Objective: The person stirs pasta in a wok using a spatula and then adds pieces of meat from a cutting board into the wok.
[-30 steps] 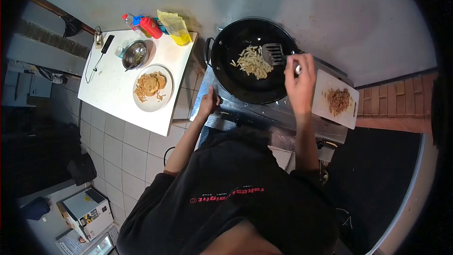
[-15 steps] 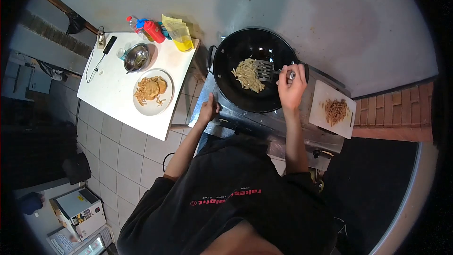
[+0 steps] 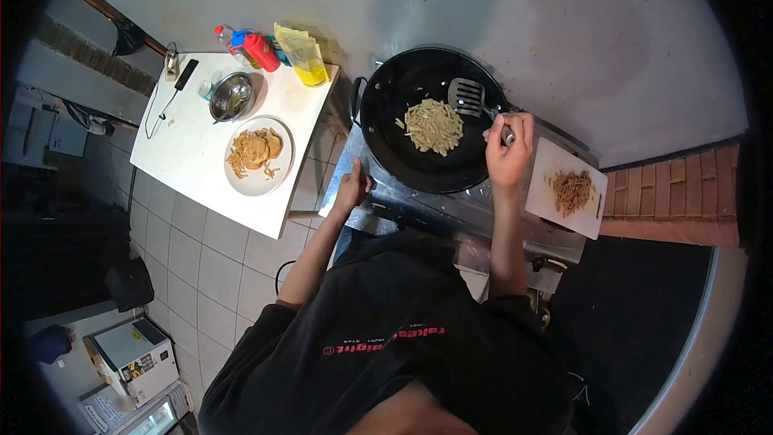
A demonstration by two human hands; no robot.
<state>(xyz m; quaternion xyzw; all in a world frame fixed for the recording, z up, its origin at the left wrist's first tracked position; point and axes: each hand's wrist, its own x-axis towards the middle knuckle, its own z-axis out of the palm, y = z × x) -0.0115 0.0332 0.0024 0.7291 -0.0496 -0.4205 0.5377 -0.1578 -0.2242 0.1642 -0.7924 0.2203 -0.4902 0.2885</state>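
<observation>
A black wok point(image 3: 403, 163) sits on the metal stove point(image 3: 475, 213), with a heap of pale short strips point(image 3: 433, 127) in its middle. My right hand point(image 3: 509, 147) is closed round the handle of a slotted spatula point(image 3: 466, 97), whose head is inside the wok, just up and right of the strips. By the stove's left front edge is my left hand point(image 3: 353, 187), its thumb raised and its other fingers curled; whether it grips the edge or anything else cannot be made out.
On the right, a white cutting board point(image 3: 543, 184) bears brown strips point(image 3: 572, 192). The white table point(image 3: 189, 169) at left holds a plate of food point(image 3: 256, 185), a metal bowl point(image 3: 232, 97), a red bottle point(image 3: 262, 53) and a yellow bag point(image 3: 306, 60).
The spatula has lifted off the strips and shifted up and right, its slotted head now showing fully. My right hand has moved slightly right with it. The strips lie in a more compact heap.
</observation>
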